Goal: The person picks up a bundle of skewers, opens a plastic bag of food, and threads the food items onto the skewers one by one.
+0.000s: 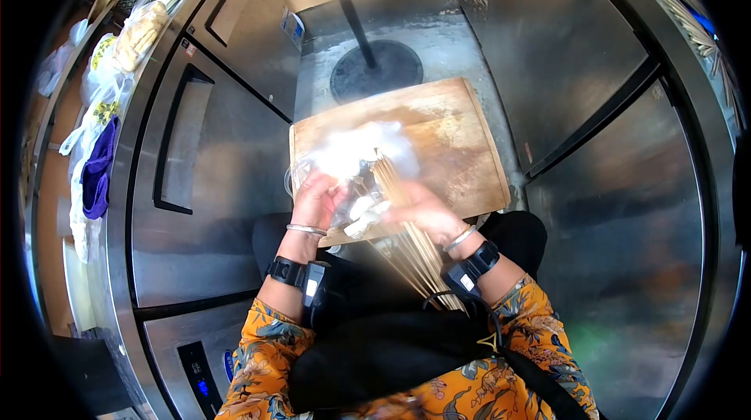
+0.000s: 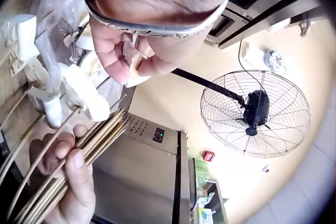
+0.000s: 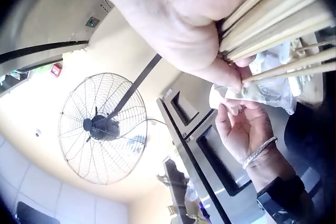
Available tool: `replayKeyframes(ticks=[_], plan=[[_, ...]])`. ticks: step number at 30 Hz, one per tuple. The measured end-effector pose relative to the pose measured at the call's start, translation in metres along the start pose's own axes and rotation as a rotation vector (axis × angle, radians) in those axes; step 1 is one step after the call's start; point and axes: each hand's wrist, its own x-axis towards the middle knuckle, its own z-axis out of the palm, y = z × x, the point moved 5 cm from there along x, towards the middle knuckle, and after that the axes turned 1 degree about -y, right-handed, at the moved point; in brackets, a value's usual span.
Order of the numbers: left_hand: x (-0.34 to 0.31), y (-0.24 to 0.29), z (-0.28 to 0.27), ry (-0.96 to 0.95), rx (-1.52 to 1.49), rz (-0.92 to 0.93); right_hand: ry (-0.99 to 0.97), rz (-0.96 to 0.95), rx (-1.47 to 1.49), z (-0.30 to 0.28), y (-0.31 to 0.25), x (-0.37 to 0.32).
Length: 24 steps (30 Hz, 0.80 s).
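Thin wooden skewers (image 1: 422,260) (image 2: 52,192) (image 3: 278,16) lie bundled in the right hand (image 1: 426,213) (image 2: 71,182) (image 3: 184,29), fingers curled round them. A pale, thin piece (image 2: 135,71) is pinched between thumb and fingers of the left hand (image 1: 314,199) (image 2: 126,50) (image 3: 247,129). White chunky pieces (image 1: 364,213) (image 2: 84,92) sit between the hands, some with skewers through them in the left wrist view. Clear plastic (image 1: 364,146) (image 2: 58,3) (image 3: 275,95) spreads beside and under them. In the head view, glare and blur hide detail of the fingertips.
A wooden board (image 1: 461,146) lies in front of the person, with a round black stand base (image 1: 375,68) beyond it. Steel cabinets (image 1: 227,162) (image 1: 610,185) rise on both sides. Plastic bags (image 1: 141,33) and a purple cloth (image 1: 98,170) line the left edge. A wire fan (image 2: 254,113) (image 3: 102,127) stands ahead.
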Motion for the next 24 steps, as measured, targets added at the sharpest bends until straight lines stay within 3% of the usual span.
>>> replayKeyframes(ticks=[10, 24], plan=[[-0.004, -0.002, 0.012, -0.032, 0.236, 0.086, -0.039, 0.022, 0.058, 0.002, -0.001, -0.003], [-0.026, 0.006, 0.041, -0.029, 0.677, 0.477, 0.016, 0.002, 0.001, 0.0, -0.006, -0.006]])
